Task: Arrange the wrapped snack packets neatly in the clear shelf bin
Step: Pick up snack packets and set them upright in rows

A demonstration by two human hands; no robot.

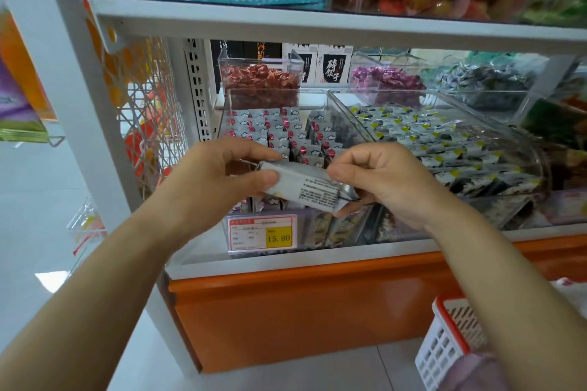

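Pinching packet stack (313,190): left hand (216,182), right hand (392,182).

The left hand (219,181) and right hand (390,187) are bare, and both forearms (111,279) run uncovered to the bottom of the frame. The nails (337,172) look short and plain. Pale pinkish cloth (470,371) at the lower right may be clothing; it is blurred.

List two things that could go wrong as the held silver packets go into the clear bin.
The silver foil-wrapped snack packets, pinched only at their ends by the left hand and right hand, could slip and scatter. Pushing them into the clear plastic shelf bin might topple the upright rows of packets already standing there.
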